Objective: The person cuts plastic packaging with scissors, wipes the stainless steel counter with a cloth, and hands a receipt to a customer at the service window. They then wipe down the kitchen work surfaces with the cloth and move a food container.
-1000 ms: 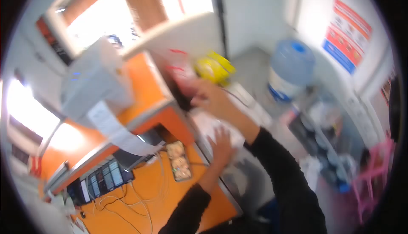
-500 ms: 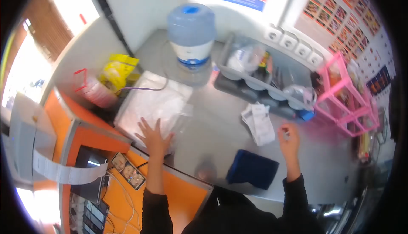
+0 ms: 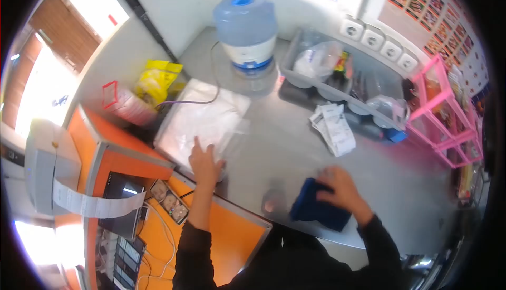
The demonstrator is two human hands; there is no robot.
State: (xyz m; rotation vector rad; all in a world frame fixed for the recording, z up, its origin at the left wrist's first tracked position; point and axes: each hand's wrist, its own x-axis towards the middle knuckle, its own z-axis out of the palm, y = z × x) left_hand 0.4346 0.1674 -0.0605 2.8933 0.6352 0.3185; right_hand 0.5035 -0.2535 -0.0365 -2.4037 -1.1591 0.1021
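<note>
My left hand (image 3: pixel 205 164) lies at the near edge of a stack of white plastic bags (image 3: pixel 203 113), its index finger stretched out and some other fingers bent. Over a folded dark blue cloth (image 3: pixel 319 213) is my right hand (image 3: pixel 340 189), its fingers apart and slightly blurred at the cloth's far side. A firm grip on the cloth does not show. White printed paper slips (image 3: pixel 336 129) lie on the metal counter (image 3: pixel 263 158) beyond my right hand.
A water jug (image 3: pixel 245 31) stands at the back. To its right are a grey tray of utensils (image 3: pixel 342 87) and a pink rack (image 3: pixel 443 110). A yellow packet (image 3: pixel 158 81) is at left, above an orange desk with a phone (image 3: pixel 169 201) and a paper strip (image 3: pixel 100 203).
My right hand has moved left and down from beside the paper slips onto the blue cloth. My left hand has drawn in some of its spread fingers. The view has shifted slightly.
</note>
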